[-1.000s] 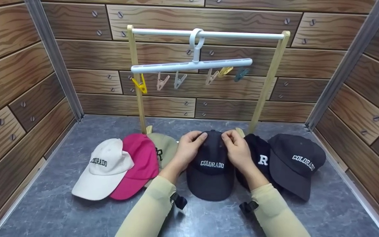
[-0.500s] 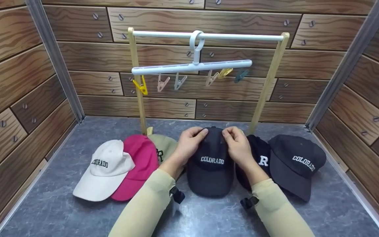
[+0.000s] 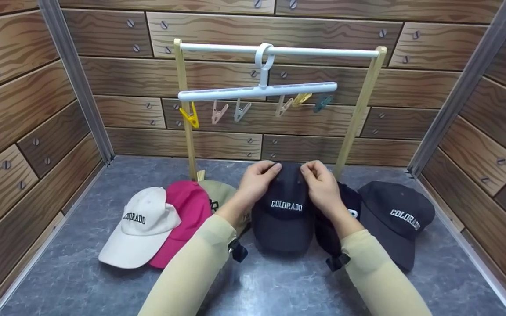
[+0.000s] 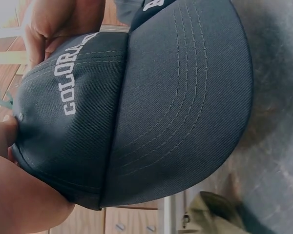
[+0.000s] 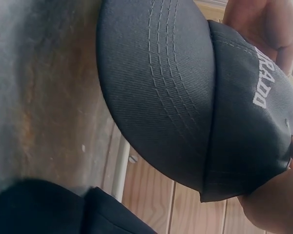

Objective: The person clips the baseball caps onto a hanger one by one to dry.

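Observation:
A dark baseball cap (image 3: 283,230) with white COLORADO lettering hangs upright between my hands, brim down and front towards me. My left hand (image 3: 256,182) pinches the crown near its top left, thumb on the front. On the other side, my right hand (image 3: 324,188) pinches the top right in the same way. The fingers behind the crown are hidden. In the left wrist view the brim (image 4: 185,97) stands out over the grey tabletop. Beyond the hands, a white hanger (image 3: 257,91) carries several clips, among them a yellow clip (image 3: 190,115) and a teal clip (image 3: 323,104).
The hanger hooks over the white bar (image 3: 323,52) of a wooden-legged rack. To the left lie a white cap (image 3: 143,224), a pink cap (image 3: 187,206) and an olive cap (image 3: 220,191). A black cap (image 3: 350,197) and another dark COLORADO cap (image 3: 395,210) lie right. Wood-patterned walls enclose the table.
Both hands have moved up and slightly away from me with the dark cap, whose brim now stands higher in the head view. The hanger and the other caps have stayed in place.

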`<control>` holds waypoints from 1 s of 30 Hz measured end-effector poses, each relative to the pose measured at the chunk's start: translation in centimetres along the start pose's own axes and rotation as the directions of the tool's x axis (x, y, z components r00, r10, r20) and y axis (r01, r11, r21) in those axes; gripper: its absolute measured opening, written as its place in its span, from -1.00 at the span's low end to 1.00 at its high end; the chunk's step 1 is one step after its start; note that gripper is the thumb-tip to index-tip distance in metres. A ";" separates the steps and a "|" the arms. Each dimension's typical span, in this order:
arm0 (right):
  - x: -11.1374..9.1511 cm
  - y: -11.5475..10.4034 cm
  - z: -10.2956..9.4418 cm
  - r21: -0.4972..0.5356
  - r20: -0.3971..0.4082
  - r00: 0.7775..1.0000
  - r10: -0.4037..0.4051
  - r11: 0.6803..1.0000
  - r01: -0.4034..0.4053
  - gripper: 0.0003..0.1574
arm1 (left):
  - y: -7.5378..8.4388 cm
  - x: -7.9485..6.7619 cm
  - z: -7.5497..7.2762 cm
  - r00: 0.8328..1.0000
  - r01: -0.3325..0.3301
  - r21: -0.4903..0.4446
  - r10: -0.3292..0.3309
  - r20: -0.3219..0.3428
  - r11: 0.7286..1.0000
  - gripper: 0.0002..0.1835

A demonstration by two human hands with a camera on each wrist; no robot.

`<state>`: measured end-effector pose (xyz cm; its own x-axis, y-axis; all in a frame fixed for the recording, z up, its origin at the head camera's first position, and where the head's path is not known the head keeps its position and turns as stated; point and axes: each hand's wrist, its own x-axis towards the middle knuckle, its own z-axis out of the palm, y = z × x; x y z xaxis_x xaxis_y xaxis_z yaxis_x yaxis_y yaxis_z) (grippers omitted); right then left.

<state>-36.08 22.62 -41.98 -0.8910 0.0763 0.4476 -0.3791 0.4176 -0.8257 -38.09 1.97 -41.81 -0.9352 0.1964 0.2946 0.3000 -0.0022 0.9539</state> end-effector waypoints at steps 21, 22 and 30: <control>2.2 -1.9 -1.1 0.006 0.003 0.999 -0.043 0.999 0.043 -0.73 | 1.9 2.1 -0.3 0.998 -0.068 0.027 0.068 0.012 0.997 -0.72; 2.3 -2.0 -1.1 0.001 0.002 0.999 -0.045 0.999 0.045 -0.74 | 1.9 2.2 -0.3 0.998 -0.066 0.029 0.066 0.011 0.997 -0.72; 3.1 -2.6 -1.4 -0.026 -0.005 0.998 -0.065 0.998 0.064 -0.74 | 2.9 3.0 -0.3 0.997 -0.076 0.045 0.077 -0.014 0.996 -0.72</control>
<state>-37.53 23.10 -37.95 -0.8633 0.0539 0.5019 -0.4291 0.4453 -0.7859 -40.14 2.25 -38.15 -0.9118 0.1818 0.3681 0.3788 0.0267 0.9251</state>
